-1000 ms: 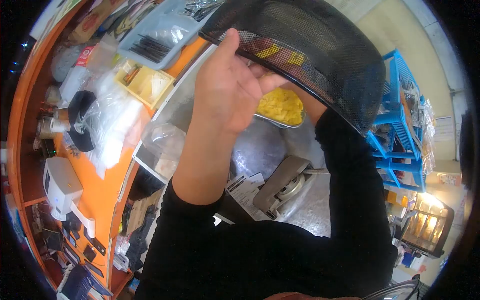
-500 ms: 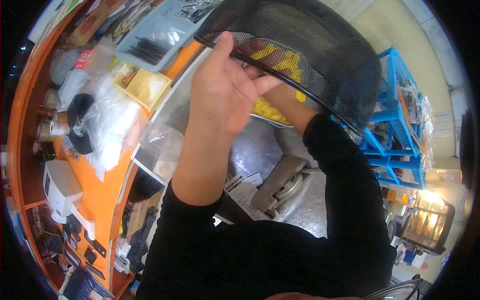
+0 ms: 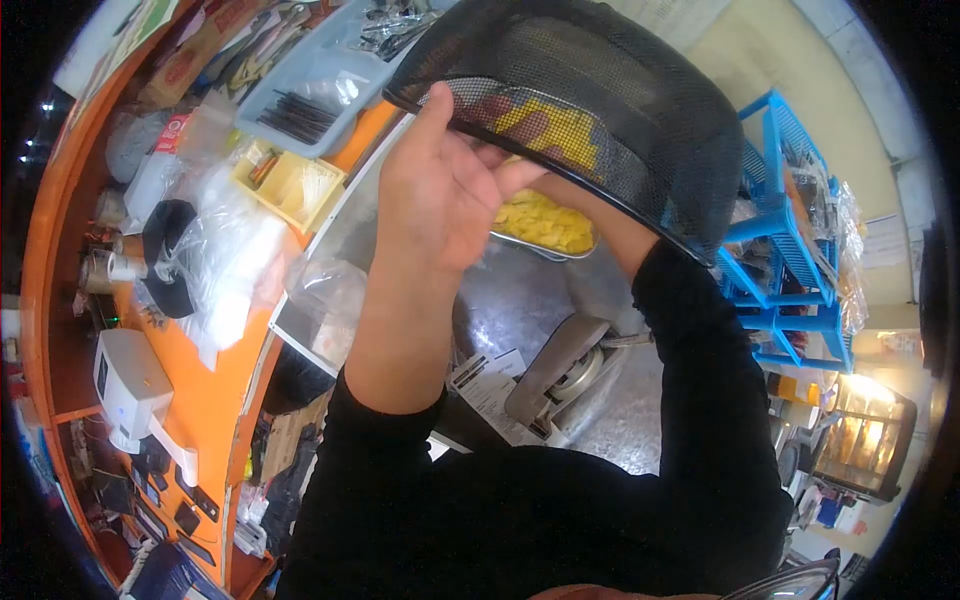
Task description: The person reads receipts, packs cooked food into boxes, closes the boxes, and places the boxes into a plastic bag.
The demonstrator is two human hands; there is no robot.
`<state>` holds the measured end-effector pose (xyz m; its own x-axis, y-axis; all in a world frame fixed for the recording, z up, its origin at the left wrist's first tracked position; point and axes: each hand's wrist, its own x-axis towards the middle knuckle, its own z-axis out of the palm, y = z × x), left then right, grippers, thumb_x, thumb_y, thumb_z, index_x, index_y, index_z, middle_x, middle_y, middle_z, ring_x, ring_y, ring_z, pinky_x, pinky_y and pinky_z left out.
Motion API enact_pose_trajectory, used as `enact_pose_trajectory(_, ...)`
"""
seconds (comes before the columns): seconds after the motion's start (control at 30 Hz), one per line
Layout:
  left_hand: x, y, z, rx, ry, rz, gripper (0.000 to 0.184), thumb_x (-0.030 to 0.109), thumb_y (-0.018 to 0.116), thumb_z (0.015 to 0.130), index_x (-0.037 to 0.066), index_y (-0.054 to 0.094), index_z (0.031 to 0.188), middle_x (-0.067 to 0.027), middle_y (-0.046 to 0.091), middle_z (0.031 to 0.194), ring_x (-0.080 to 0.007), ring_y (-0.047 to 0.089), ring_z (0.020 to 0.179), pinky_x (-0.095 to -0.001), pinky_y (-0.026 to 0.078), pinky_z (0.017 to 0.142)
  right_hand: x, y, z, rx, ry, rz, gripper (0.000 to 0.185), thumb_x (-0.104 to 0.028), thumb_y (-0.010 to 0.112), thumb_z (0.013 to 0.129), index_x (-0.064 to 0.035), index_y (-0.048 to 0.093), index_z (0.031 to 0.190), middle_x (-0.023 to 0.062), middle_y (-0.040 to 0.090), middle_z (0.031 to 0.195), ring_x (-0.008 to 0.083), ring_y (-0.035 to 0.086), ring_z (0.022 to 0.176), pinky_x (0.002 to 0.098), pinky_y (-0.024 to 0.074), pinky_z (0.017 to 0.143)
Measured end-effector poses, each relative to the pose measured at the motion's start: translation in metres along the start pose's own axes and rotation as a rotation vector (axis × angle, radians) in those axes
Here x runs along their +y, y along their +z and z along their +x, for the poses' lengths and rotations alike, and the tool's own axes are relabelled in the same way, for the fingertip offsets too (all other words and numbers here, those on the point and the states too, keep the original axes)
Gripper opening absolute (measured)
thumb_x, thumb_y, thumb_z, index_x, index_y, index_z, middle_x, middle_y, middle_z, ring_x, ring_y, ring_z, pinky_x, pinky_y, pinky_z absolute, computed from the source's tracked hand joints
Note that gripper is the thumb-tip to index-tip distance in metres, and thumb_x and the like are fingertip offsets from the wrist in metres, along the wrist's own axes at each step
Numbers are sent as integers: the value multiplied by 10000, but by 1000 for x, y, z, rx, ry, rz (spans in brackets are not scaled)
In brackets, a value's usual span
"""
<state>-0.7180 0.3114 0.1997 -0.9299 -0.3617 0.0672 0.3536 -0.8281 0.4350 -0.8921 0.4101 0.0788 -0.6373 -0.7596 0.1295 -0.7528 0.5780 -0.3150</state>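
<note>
A black mesh food cover (image 3: 640,110), domed with a dark rim, is raised and tilted over the counter. My left hand (image 3: 440,190) holds its rim at the near left, thumb over the outside and fingers at the underside. My right forearm passes beneath the cover, and my right hand (image 3: 535,125) shows only dimly through the mesh, beside something yellow. Its fingers cannot be made out clearly. Below the rim, a metal tray (image 3: 578,256) bears yellow pieces of food (image 3: 545,222), partly hidden by the cover and my arm.
A tape dispenser (image 3: 560,370) and printed slips (image 3: 485,385) lie on the metal counter. Blue stacked baskets (image 3: 790,230) stand at right, near a lit glass cabinet (image 3: 865,440). Left are a blue bin (image 3: 350,105), a cream box (image 3: 290,185), plastic bags (image 3: 220,260) and a white printer (image 3: 130,385).
The cover sits slightly lower and further left in view. More of the tray of yellow food shows beneath its rim, and my right forearm has shifted to the right.
</note>
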Motion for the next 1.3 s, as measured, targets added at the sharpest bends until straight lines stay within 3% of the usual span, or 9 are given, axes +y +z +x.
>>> enact_pose_trajectory(0.17, -3, 2, -1, -17, -3, -11, 411, 300, 387, 995, -3, 404, 1272, -185, 504, 1257, -332, 497, 1166, -542, 424, 968, 6, -5, -5, -3, 17, 15, 384, -364, 535, 884, -62, 630, 1100, 136, 624, 1095, 294, 568, 1020, 395, 437, 855)
enact_pose_trajectory(0.27, -3, 2, -1, -38, 10, -6, 440, 271, 341, 1006, -39, 347, 1319, -210, 465, 1319, -365, 479, 1202, -533, 434, 988, 4, -8, -5, 6, 8, 19, 388, -369, 536, 884, -62, 630, 1101, 135, 624, 1096, 292, 568, 1019, 394, 437, 855)
enact_pose_trajectory(0.57, -5, 2, -2, -39, 2, 18, 453, 271, 346, 1006, -38, 326, 1336, -208, 442, 1340, -368, 469, 1211, -527, 446, 980, -66, 21, 21, 11, -114, -36, 399, -383, 539, 884, -62, 629, 1103, 132, 624, 1098, 287, 568, 1017, 391, 436, 853)
enact_pose_trajectory(0.97, -5, 2, -2, -47, -26, 6, 468, 285, 347, 1005, -39, 326, 1342, -217, 465, 1315, -359, 485, 1197, -506, 465, 960, -12, 1, -1, -5, 14, 33, 415, -402, 543, 884, -61, 629, 1105, 128, 623, 1100, 279, 567, 1014, 387, 436, 851)
enact_pose_trajectory(1.07, -7, 5, -2, -16, -13, 13, 437, 315, 400, 990, -12, 395, 1280, -191, 500, 1262, -350, 495, 1167, -540, 443, 956, -9, -1, 0, -4, 29, 45, 419, -407, 544, 884, -61, 628, 1106, 127, 623, 1100, 277, 567, 1013, 387, 436, 850)
enact_pose_trajectory(1.17, -10, 8, -3, -30, -9, 32, 481, 293, 348, 1005, -38, 309, 1351, -227, 438, 1338, -368, 461, 1219, -522, 419, 1006, -15, 2, 0, 1, 37, 31, 423, -412, 545, 884, -61, 628, 1106, 126, 623, 1101, 276, 567, 1012, 386, 436, 850)
enact_pose_trajectory(1.3, -14, 9, -4, -36, -5, 30, 486, 297, 349, 1005, -40, 303, 1353, -227, 428, 1349, -374, 450, 1229, -529, 402, 1018, -35, 13, 1, 7, 24, 2, 429, -418, 546, 884, -61, 628, 1107, 125, 623, 1102, 273, 567, 1011, 384, 435, 849)
